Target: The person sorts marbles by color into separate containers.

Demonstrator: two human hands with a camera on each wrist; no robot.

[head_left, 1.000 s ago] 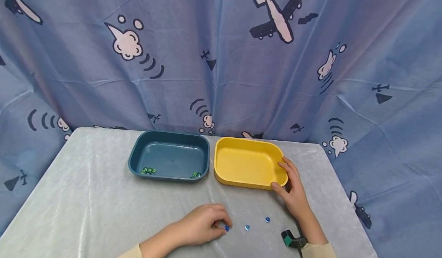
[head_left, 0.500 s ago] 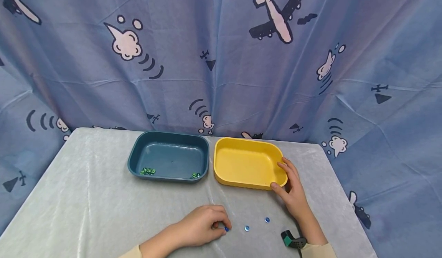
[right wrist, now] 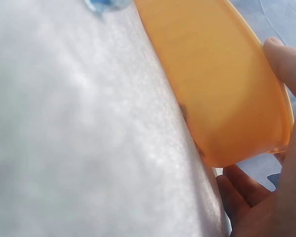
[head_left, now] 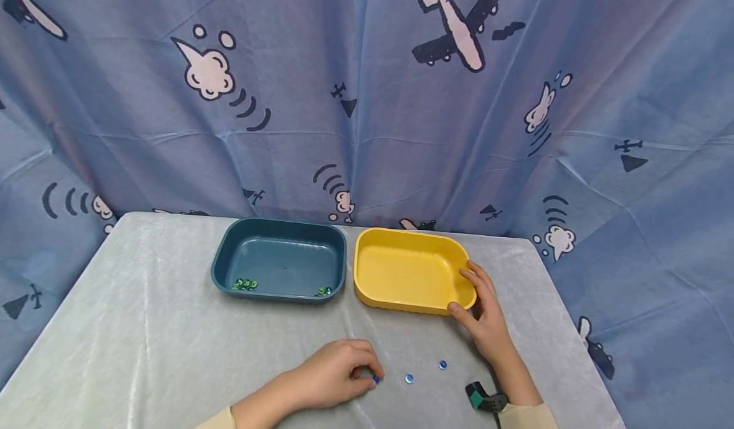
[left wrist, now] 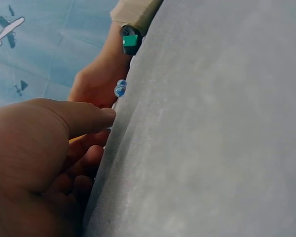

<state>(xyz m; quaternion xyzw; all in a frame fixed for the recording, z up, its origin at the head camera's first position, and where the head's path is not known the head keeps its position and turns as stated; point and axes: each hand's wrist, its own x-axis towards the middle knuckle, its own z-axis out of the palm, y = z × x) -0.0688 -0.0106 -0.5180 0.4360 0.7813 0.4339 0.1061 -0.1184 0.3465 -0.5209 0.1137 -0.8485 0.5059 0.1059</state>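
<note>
In the head view my left hand rests low over the table, thumb and forefinger pinching a small blue bead. Two more shiny blue beads, one nearer and one farther right, lie on the cloth to its right. My right hand grips the right front corner of a yellow tray, thumb on the near side and fingers over the right rim. From the left wrist, the thumb hides the pinched bead, while loose blue beads show beyond it. The right wrist view shows the tray's outer wall close up.
Left of the yellow tray stands a dark teal tray with green beads in its left front corner and others at the right. A pale cloth covers the table. Behind hangs a blue patterned curtain.
Both hands keep their places and holds. The whole head view has shifted very slightly; the trays and loose beads stay where they were.
</note>
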